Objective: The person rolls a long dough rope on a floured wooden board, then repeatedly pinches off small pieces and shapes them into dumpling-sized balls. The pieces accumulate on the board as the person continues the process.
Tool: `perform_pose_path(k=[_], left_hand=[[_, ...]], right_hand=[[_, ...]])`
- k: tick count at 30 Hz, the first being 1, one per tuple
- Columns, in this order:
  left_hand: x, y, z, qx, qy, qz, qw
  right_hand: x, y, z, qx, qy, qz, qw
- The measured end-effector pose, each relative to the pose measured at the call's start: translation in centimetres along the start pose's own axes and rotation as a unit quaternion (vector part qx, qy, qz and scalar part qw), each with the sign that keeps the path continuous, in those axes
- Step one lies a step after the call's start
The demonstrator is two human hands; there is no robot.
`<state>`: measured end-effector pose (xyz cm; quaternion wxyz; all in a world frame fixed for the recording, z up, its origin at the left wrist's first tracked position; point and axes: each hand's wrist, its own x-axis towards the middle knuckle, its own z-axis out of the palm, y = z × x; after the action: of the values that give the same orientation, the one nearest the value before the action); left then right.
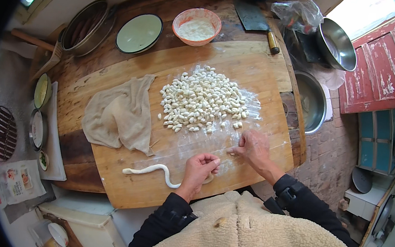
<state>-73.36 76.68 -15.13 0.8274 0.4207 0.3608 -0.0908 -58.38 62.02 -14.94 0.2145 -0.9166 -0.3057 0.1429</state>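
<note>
A thin rope of white dough (155, 169) snakes over the wooden board (119, 184) and passes behind my left hand (199, 172). That hand is curled around it, thumb and forefinger tips together; part of the dough shows beside the palm. My right hand (253, 149) has its fingers curled and its thumb down on the floured board. A bit of dough seems to lie under that thumb, mostly hidden. Just beyond both hands spreads a heap of small shaped dough pieces (200, 98), dusted with flour.
A crumpled beige cloth (121, 110) lies left of the heap. Behind are an enamel basin (139, 34), a bowl of flour (197, 27) and a cleaver (253, 17). Small bowls stand on a white tray (55, 143) at left. A metal basin (307, 100) sits beyond the table's right edge.
</note>
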Motion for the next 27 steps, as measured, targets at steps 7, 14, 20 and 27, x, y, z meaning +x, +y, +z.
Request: perform_pose_path(k=[7,14,20,27], left_hand=[[-0.1,-0.4,0.4,0.001,0.030,0.011,0.999],[-0.1,-0.6,0.4,-0.043,0.049,0.023,0.998],[-0.2,-0.3,0.8,-0.053,0.010,0.033,0.998],[-0.8,0.6,0.9,0.082,-0.073,-0.027,0.994]], right_hand=[[1.3,-0.8,0.6,0.009,0.096,0.032,0.995],[-1.0,-0.7,-0.6,0.140,-0.075,-0.116,0.980],[-2.5,-1.9,-0.1,0.452,-0.220,0.048,0.863],[-2.6,-1.7,-0.5,0.314,-0.137,0.061,0.937]])
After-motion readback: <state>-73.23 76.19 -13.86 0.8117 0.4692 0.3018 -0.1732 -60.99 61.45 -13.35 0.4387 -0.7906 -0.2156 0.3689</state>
